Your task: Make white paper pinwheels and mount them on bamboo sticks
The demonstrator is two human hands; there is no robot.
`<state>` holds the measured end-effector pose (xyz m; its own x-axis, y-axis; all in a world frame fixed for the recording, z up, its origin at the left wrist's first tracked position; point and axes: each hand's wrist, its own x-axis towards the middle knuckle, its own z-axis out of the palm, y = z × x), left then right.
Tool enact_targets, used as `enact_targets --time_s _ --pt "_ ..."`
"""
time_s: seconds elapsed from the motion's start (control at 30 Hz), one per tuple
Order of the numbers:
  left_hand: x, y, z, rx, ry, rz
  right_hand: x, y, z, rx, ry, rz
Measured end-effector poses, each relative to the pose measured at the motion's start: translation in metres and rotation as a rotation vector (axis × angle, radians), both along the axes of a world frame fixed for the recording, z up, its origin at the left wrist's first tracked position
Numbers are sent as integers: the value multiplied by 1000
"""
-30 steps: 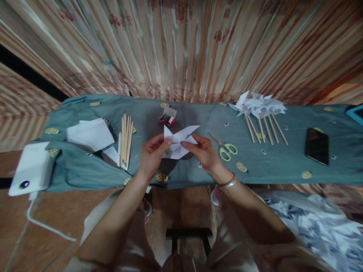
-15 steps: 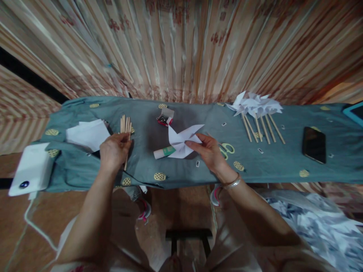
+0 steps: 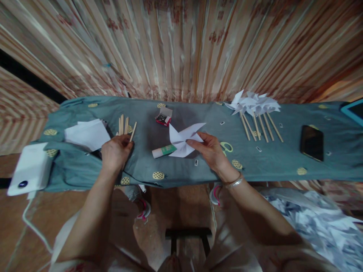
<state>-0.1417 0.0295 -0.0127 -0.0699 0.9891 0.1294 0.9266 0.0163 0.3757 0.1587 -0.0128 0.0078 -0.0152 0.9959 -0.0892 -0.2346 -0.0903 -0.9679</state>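
Observation:
My right hand pinches a folded white paper pinwheel near its middle, above the cloth. My left hand is closed on a thin wooden stick, which tilts up to the right from the fingers. Just behind that hand lie several more wooden sticks. Under the pinwheel's left edge a glue stick with a green label is partly covered. Green-handled scissors lie beside my right hand, mostly hidden by it. Behind the pinwheel stands an open small red box of metal pins or tacks.
White paper sheets are stacked left on the grey-green cloth. Several pinwheels on sticks lie at the back right. A phone rests farther right, and a white device with a cable sits at the left edge.
My left hand has separated one stick from the bunch, moving it slightly right and tilting it. My right hand still holds the pinwheel in nearly the same place.

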Motion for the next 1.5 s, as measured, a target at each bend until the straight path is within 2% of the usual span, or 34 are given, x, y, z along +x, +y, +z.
enact_targets --time_s 0.1,0.17,0.33,0.47,0.63,0.73,0.93,1.17,1.3,1.5 --pt "5 -4 2 48 -186 26 5 -2 2 23 -29 0" --pt "12 -6 6 85 -285 -4 11 -6 4 43 -68 33" --pt "44 -24 19 93 -467 -101 29 -19 10 65 -118 214" --pt "79 -70 16 -14 -766 -136 39 -36 11 65 -247 328" --pt "120 -142 -1 -249 -1177 53 39 -62 9 102 -405 406" --pt "136 -164 -14 -397 -1339 168 38 -76 6 137 -475 403" --pt "147 -169 -39 -494 -1444 289 35 -93 -2 202 -607 392" --pt "147 -168 -46 -549 -1463 332 33 -92 -13 255 -723 299" --pt "146 -169 -52 -533 -1448 388 33 -83 -13 418 -827 283" --pt "143 -168 -58 -475 -1385 313 30 -76 -18 635 -976 238"
